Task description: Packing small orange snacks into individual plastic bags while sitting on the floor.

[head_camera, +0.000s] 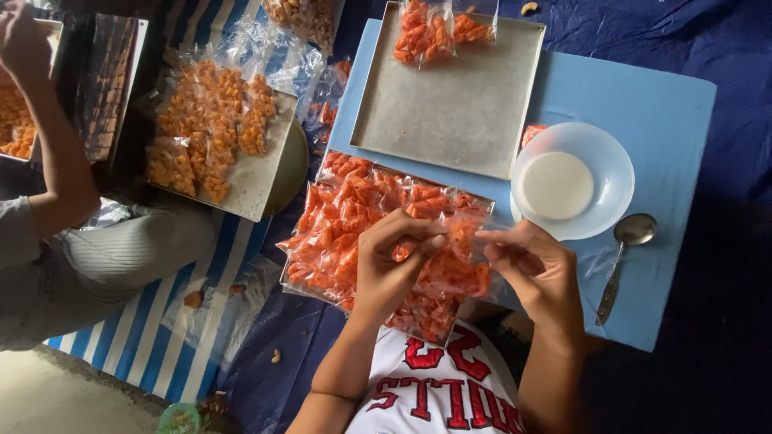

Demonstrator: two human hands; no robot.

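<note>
I am pinching a clear snack packet shut between left hand and right hand, over the packet tray at six o'clock; sealing calls for steady fingers.

Clear snack bag of orange pieces held between both hands; more filled bags heaped just beyond, two bags on the far tray, another pile left.

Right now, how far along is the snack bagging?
Done: a tray of filled packets lies full under the hands, and two more packets sit on the metal tray. In hand: left hand and right hand pinch one small clear bag. Left: most of that metal tray is bare.
</note>
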